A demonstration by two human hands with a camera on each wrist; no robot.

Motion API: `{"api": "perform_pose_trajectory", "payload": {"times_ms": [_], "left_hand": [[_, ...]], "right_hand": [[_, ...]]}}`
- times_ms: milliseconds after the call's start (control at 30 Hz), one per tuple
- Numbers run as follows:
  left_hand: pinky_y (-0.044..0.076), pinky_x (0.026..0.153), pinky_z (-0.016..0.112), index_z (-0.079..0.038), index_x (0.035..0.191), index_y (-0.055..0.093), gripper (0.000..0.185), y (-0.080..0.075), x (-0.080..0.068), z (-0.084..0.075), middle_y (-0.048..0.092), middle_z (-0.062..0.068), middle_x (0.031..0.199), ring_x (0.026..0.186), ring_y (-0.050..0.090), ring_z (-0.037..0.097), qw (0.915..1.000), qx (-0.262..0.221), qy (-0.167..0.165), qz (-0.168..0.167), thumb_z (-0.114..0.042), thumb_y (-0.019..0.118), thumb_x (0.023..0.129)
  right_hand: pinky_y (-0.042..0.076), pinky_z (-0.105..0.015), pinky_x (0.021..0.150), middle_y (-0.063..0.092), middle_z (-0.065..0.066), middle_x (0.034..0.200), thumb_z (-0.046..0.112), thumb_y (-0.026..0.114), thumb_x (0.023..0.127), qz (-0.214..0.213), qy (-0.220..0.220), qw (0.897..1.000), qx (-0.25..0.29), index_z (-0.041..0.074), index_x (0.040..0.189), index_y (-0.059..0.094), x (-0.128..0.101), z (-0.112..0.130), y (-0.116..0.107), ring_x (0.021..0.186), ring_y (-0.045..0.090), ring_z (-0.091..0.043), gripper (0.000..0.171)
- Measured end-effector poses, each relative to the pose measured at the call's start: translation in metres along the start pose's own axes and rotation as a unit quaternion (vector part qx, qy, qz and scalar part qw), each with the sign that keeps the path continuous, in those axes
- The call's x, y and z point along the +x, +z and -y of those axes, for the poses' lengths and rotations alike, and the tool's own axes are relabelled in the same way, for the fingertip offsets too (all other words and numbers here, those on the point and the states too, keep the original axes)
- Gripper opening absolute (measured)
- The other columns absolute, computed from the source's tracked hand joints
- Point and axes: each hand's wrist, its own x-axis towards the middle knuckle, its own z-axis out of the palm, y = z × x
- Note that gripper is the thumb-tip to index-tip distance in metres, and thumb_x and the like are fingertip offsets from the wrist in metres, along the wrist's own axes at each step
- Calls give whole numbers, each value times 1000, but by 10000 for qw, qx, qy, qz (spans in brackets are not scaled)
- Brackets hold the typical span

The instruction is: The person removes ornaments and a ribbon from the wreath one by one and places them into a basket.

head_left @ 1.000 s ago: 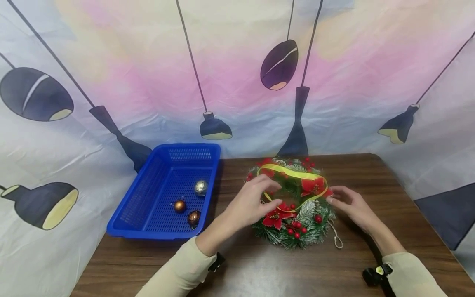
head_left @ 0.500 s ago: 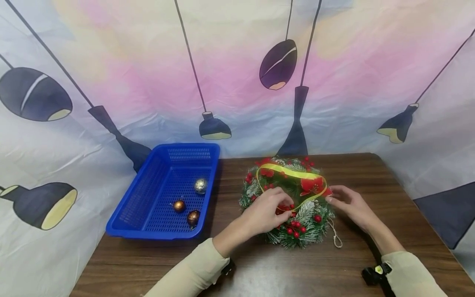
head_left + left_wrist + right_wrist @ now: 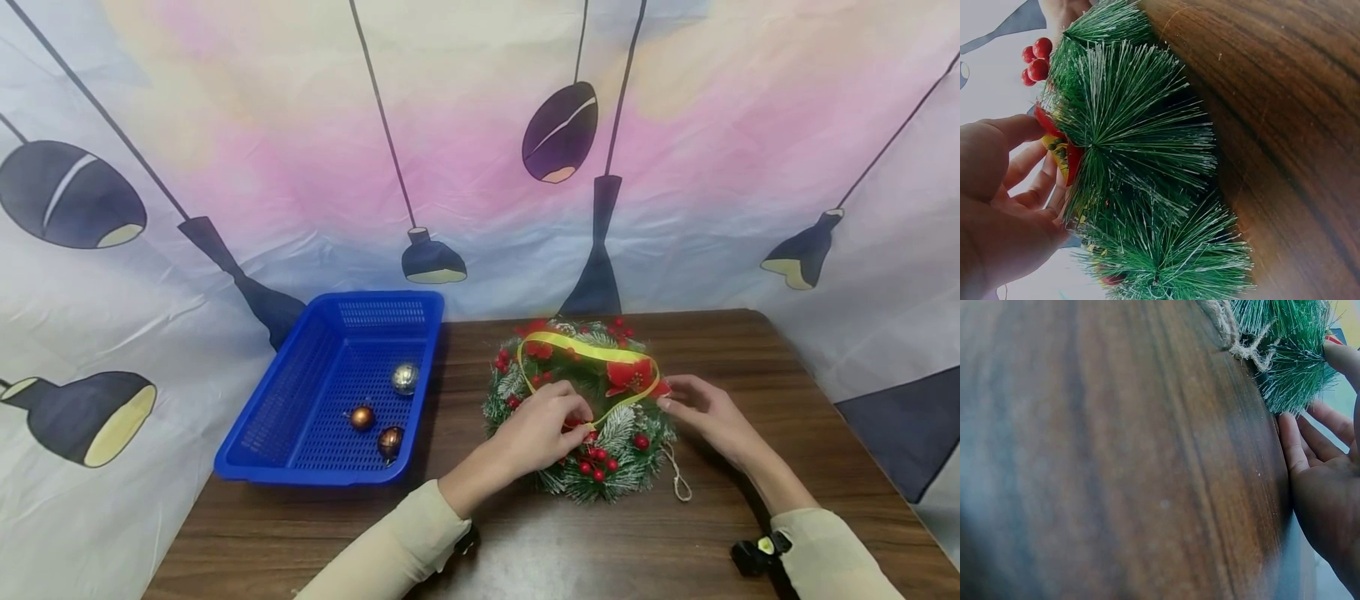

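The left hand (image 3: 542, 433) dropped from the wreath's (image 3: 581, 408) top to its near edge, now pinching the yellow ribbon (image 3: 592, 354); the right hand (image 3: 701, 412) stays relaxed, fingers touching the counter-right side.

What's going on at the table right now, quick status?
Left hand pinching ribbon on wreath. Right hand touching wreath's right edge, fingers relaxed. Three baubles in blue basket, off to the left. Nothing in the way.
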Motion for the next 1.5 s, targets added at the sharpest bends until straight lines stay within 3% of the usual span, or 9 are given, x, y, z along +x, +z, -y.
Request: {"api": "perform_pose_trajectory", "payload": {"times_ms": [200, 500, 767, 900, 1000, 1167, 1333, 1500], "left_hand": [[48, 73, 14, -18, 103, 76, 9, 0, 1, 1, 61, -6, 100, 87, 54, 4, 9998, 76, 134, -141, -21, 68, 105], [53, 83, 20, -16, 105, 77, 7, -20, 7, 6, 67, -6, 99, 92, 63, 7, 9984, 10, 123, -544, -19, 71, 104], [56, 85, 25, -12, 107, 75, 8, -51, 6, 13, 70, -3, 101, 92, 65, 10, 9935, -404, -113, -1058, -19, 71, 104], [58, 83, 28, -10, 108, 75, 9, -69, 4, 20, 71, -1, 102, 91, 66, 12, 9870, -627, -201, -1467, -17, 71, 104], [58, 78, 30, -9, 107, 75, 9, -81, 3, 25, 72, 0, 102, 87, 65, 12, 9809, -733, -198, -1789, -16, 71, 104], [58, 78, 30, -8, 107, 75, 10, -96, 0, 31, 72, 1, 100, 86, 65, 13, 9712, -842, -175, -2221, -16, 71, 104], [58, 82, 31, -8, 108, 75, 8, -108, -5, 37, 73, 1, 99, 88, 67, 14, 9579, -1106, -353, -2625, -14, 72, 102], [60, 87, 37, -7, 107, 74, 9, -119, -8, 42, 73, 4, 99, 95, 69, 18, 9418, -1337, -508, -3041, -13, 73, 101]], "right_hand": [[53, -22, 89, 61, -22, 141, 32, 68, 106, -24, 7, 10000, 54, 1, 144, 57, 0, -2, 2, 119, 61, -23, 51], [52, -23, 91, 59, -24, 144, 34, 67, 106, 10, 18, 10000, 38, 1, 147, 55, 0, 0, 0, 127, 59, -40, 54], [50, -19, 91, 59, -23, 144, 33, 67, 106, 12, 19, 9999, 101, 0, 146, 55, 0, -1, 0, 127, 58, -34, 53], [51, -20, 91, 61, -21, 142, 32, 67, 106, 5, -18, 9999, 108, 1, 145, 56, 0, -1, 0, 121, 60, -18, 51], [51, -20, 91, 61, -20, 141, 32, 67, 106, 6, -30, 9999, 118, 2, 145, 57, 0, -2, 0, 119, 60, -13, 51], [51, -20, 92, 61, -20, 142, 32, 67, 106, 7, -46, 9999, 129, 2, 145, 57, 0, -1, 1, 119, 59, -13, 50], [52, -21, 90, 61, -21, 141, 32, 67, 106, 15, -36, 9999, 150, 2, 144, 57, 0, -1, 1, 117, 60, -10, 49], [52, -21, 90, 60, -22, 142, 33, 67, 107, 5, -5, 10000, 73, 1, 145, 56, 0, -1, 0, 122, 60, -23, 51]]}}
